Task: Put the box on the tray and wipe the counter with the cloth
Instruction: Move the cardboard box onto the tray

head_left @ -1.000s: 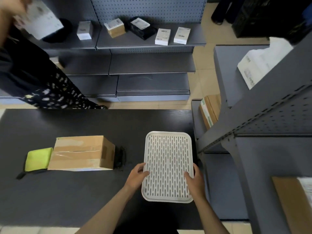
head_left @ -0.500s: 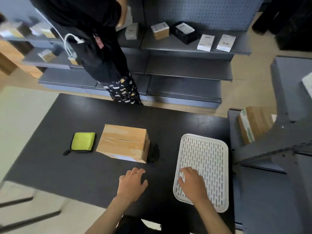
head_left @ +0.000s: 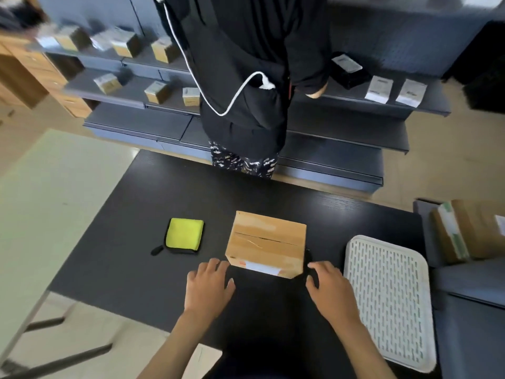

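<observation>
A taped brown cardboard box (head_left: 266, 240) stands in the middle of the black counter (head_left: 128, 258). My left hand (head_left: 209, 287) lies open just below the box's near left corner, fingertips close to it. My right hand (head_left: 330, 289) is open by the near right corner, fingers spread, near a small dark object beside the box. Neither hand grips the box. A white slotted tray (head_left: 390, 296) lies flat on the counter to the right of my right hand. A yellow-green folded cloth (head_left: 184, 233) with a black edge rests left of the box.
A person in dark clothes (head_left: 246, 77) stands at the far side of the counter, facing grey shelves (head_left: 355, 127) with small boxes. A grey rack with cardboard parcels (head_left: 464, 231) borders the counter's right end. Pale floor lies to the left.
Both hands left the tray and moved left to the near corners of the box. My view swung left and forward, so the standing person now fills the top middle.
</observation>
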Motion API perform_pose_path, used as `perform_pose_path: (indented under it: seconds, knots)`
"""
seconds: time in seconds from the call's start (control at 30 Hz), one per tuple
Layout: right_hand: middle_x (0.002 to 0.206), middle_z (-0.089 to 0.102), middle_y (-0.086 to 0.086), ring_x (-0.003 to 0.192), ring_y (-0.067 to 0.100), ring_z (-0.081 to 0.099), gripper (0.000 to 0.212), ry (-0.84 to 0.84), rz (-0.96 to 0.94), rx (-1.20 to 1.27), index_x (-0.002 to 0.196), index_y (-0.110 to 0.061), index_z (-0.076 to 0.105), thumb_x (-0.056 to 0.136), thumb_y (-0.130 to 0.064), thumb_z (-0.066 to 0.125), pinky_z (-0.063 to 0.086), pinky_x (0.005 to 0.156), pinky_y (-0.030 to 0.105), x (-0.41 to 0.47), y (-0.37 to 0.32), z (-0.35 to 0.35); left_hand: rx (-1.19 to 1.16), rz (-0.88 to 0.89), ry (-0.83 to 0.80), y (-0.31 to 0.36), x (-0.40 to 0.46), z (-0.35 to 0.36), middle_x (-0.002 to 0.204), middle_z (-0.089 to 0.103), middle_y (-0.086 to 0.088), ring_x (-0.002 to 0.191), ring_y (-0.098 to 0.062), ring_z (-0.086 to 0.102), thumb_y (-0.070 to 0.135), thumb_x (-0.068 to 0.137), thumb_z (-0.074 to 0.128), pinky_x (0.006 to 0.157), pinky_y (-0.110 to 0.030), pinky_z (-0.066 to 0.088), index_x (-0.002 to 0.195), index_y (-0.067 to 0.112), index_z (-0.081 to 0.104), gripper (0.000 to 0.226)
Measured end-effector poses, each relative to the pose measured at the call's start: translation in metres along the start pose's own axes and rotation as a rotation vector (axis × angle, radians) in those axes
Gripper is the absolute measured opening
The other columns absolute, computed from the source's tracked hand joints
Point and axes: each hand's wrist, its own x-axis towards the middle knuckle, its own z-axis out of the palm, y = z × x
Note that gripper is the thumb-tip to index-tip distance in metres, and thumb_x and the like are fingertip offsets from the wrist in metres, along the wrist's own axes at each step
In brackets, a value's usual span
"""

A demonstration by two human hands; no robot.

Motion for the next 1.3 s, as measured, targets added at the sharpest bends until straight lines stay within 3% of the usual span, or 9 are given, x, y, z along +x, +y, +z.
perform_pose_path:
  seconds: [0.23, 0.37, 0.57, 0.67, 0.77, 0.9, 1.07, 1.2, 1.3]
  knots:
    - [0.118, 0.065, -0.002, 0.102, 0.021, 0.066, 0.024, 0.065, 0.035, -0.016, 0.118, -0.025, 0.065, 0.098, -0.035, 0.058, 0.057, 0.079, 0.036, 0.019, -0.04, -0.011, -0.043, 0.067, 0.1, -0.029, 0.045, -0.029, 0.133, 0.06, 0.003, 0.111, -0.023, 0.062, 0.045, 0.091, 0.057, 0.083, -0.042, 0.051, 0.135, 0.03, 0.054, 0.047]
    - [0.13, 0.054, -0.007, 0.108, 0.017, 0.061, 0.029, 0.018, 0.084, 0.096, 0.126, -0.028, 0.064, 0.099, -0.034, 0.058, 0.056, 0.085, 0.035, 0.029, -0.05, -0.015, -0.08, 0.124, 0.079, -0.021, 0.069, -0.043, 0.134, 0.058, 0.002, 0.113, -0.025, 0.06, 0.046, 0.09, 0.055, 0.084, -0.041, 0.05, 0.14, 0.029, 0.05, 0.054]
    - [0.137, 0.054, -0.005, 0.114, 0.016, 0.062, 0.049, -0.011, 0.412, 0.685, 0.144, -0.032, 0.047, 0.098, -0.03, 0.063, 0.052, 0.081, 0.028, 0.036, -0.062, -0.013, -0.438, 0.053, -0.131, -0.009, 0.085, -0.041, 0.138, 0.056, 0.0, 0.123, -0.028, 0.057, 0.043, 0.089, 0.057, 0.093, -0.044, 0.051, 0.147, 0.029, 0.037, 0.063]
    - [0.14, 0.057, -0.004, 0.123, 0.017, 0.06, 0.057, -0.003, 0.525, 0.86, 0.152, -0.029, 0.041, 0.099, -0.032, 0.063, 0.053, 0.099, 0.037, 0.031, -0.064, -0.005, -0.777, -0.041, -0.242, -0.005, 0.083, -0.032, 0.137, 0.06, 0.0, 0.122, -0.023, 0.059, 0.036, 0.086, 0.06, 0.098, -0.042, 0.049, 0.147, 0.026, 0.041, 0.065]
    - [0.142, 0.059, -0.006, 0.122, 0.012, 0.062, 0.052, -0.006, 0.546, 0.982, 0.149, -0.027, 0.048, 0.1, -0.027, 0.063, 0.051, 0.108, 0.044, 0.023, -0.067, -0.001, -0.957, -0.114, -0.231, 0.001, 0.078, -0.026, 0.132, 0.062, -0.001, 0.117, -0.019, 0.059, 0.022, 0.089, 0.064, 0.092, -0.031, 0.046, 0.141, 0.022, 0.051, 0.054]
    - [0.141, 0.06, -0.008, 0.122, 0.009, 0.062, 0.051, -0.046, 0.543, 1.036, 0.146, -0.033, 0.053, 0.096, -0.031, 0.064, 0.051, 0.108, 0.045, 0.018, -0.071, -0.005, -1.022, -0.179, -0.156, 0.003, 0.076, -0.025, 0.135, 0.061, 0.001, 0.12, -0.019, 0.059, 0.027, 0.09, 0.068, 0.098, -0.035, 0.048, 0.141, 0.023, 0.053, 0.054]
    - [0.134, 0.063, -0.011, 0.115, 0.003, 0.063, 0.048, -0.027, 0.499, 1.121, 0.144, -0.031, 0.054, 0.098, -0.021, 0.062, 0.054, 0.094, 0.028, 0.019, -0.086, -0.023, -1.058, -0.188, -0.057, 0.002, 0.082, -0.042, 0.13, 0.062, 0.006, 0.118, -0.016, 0.06, 0.044, 0.079, 0.067, 0.101, -0.04, 0.05, 0.139, 0.032, 0.055, 0.062]
    - [0.119, 0.065, -0.022, 0.097, -0.01, 0.066, 0.041, -0.007, 0.469, 1.184, 0.135, -0.033, 0.056, 0.099, -0.013, 0.059, 0.053, 0.071, 0.016, 0.025, -0.085, -0.043, -1.053, -0.149, 0.013, 0.011, 0.088, -0.063, 0.128, 0.06, 0.004, 0.116, -0.015, 0.059, 0.036, 0.085, 0.068, 0.102, -0.041, 0.05, 0.139, 0.031, 0.055, 0.055]
    - [0.124, 0.066, -0.017, 0.104, -0.005, 0.065, 0.044, 0.025, 0.46, 1.187, 0.14, -0.029, 0.057, 0.099, -0.013, 0.061, 0.052, 0.077, 0.018, 0.029, -0.072, -0.06, -1.049, -0.118, 0.041, 0.029, 0.092, -0.077, 0.129, 0.059, 0.004, 0.114, -0.015, 0.06, 0.034, 0.087, 0.067, 0.101, -0.042, 0.051, 0.138, 0.033, 0.056, 0.052]
